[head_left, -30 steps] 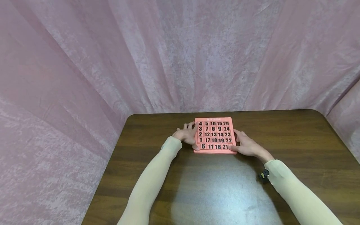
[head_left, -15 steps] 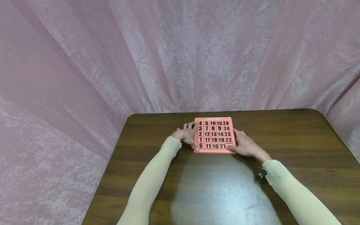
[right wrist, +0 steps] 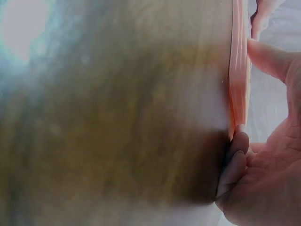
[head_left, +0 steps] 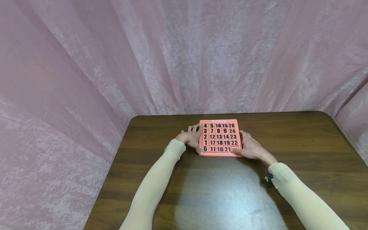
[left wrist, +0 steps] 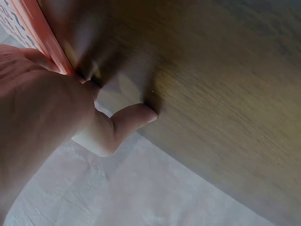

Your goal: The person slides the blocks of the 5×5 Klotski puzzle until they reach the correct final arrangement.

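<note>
A pink number sliding puzzle [head_left: 219, 154] lies flat on the table, its tiles in rows with black numbers. The left hand [head_left: 192, 138] grips its left side, thumb at the lower left corner and a finger on the frame near the 4 tile. In the left wrist view other fingers of the left hand [left wrist: 51, 103] rest beside the frame on the wood. On the opposite side, the right hand [head_left: 250, 148] holds the frame's right edge. Its thumb lies over the bottom right corner, just right of the 21 tile [head_left: 227, 149], and hides that slot.
The brown wooden table [head_left: 155, 134] extends around the puzzle, with a bright glare patch in front. Pink curtains [head_left: 201, 64] hang behind the table and at its left. A small black device [head_left: 268, 179] sits at the right wrist.
The bottom row, 6, 11, 16 and 21, has slid left, and the right thumb has moved left with it. The left hand keeps its place on the frame.
</note>
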The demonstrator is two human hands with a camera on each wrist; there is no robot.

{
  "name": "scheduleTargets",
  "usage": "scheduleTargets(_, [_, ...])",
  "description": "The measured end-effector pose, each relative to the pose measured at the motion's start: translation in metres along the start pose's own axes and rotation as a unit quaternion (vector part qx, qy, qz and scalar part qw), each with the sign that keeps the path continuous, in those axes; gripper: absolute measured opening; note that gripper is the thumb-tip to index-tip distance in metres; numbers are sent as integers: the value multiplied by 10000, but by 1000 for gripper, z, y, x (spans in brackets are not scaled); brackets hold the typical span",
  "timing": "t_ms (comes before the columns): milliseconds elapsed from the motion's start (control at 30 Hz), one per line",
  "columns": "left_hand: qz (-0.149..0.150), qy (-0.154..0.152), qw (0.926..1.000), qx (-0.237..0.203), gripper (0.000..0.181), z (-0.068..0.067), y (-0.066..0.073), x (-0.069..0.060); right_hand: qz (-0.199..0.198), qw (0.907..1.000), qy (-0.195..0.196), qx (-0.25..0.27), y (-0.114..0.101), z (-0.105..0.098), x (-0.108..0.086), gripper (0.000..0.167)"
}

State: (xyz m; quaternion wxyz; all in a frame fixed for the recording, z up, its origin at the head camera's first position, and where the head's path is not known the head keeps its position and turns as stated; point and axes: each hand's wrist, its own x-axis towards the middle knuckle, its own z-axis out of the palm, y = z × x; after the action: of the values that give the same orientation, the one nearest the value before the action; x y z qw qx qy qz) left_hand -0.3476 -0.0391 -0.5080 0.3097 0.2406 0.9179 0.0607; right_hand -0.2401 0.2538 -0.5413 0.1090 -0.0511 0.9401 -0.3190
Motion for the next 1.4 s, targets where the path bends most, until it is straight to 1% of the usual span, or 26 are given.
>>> scheduleTargets(133, [-108, 8, 9999, 23, 147, 2, 3, 3, 86, 9999, 8, 110, -1, -2, 0, 114])
scheduleTargets(233, [-236, -30, 9997, 110, 151, 6, 4, 9, 76, 9999, -22, 125, 0, -3, 1, 115])
scheduleTargets(367, [-397, -102, 9990, 189, 157, 10, 2, 22, 57, 9997, -58, 251, 2, -5, 0, 119])
scheduleTargets(433, [-424, -94, 9989, 196, 159, 10, 0, 24, 60, 9995, -4, 298, 2, -7, 1, 121])
scheduleTargets(533, [-414, -105, 9988, 229, 160, 10, -1, 26, 22, 9995, -25, 327, 1, -9, 4, 120])
scheduleTargets(600, [-393, -107, 9989, 251, 159, 9, 0, 24, 47, 9997, -98, 224, 0, -12, 7, 119])
scheduleTargets(633, [-390, -110, 9989, 250, 159, 9, 0, 23, 82, 9995, -208, 207, -2, -14, 8, 117])
scheduleTargets(800, [-397, -114, 9989, 214, 156, 9, 3, 19, 611, 9953, -725, -173, -8, -23, 14, 115])
scheduleTargets(867, [-368, -99, 9991, 205, 154, 9, 5, 16, 774, 9931, -845, -262, -9, -27, 16, 114])
scheduleTargets(900, [-361, -93, 9991, 212, 154, 9, 5, 15, 818, 9925, -863, -292, -9, -28, 17, 112])
scheduleTargets(1000, [-227, 8, 9997, 131, 151, 7, 7, 7, 866, 9922, -839, -312, -6, -32, 21, 107])
scheduleTargets(1167, [-71, 91, 9999, -40, 149, 5, 8, 0, 948, 9913, -903, -108, -2, -36, 27, 104])
scheduleTargets(1267, [-83, 107, 9999, -52, 149, 5, 9, 1, 961, 9909, -940, 38, 0, -37, 30, 106])
scheduleTargets(1400, [-154, 33, 9999, -15, 149, 6, 11, 2, 886, 9918, -919, 65, 3, -36, 31, 103])
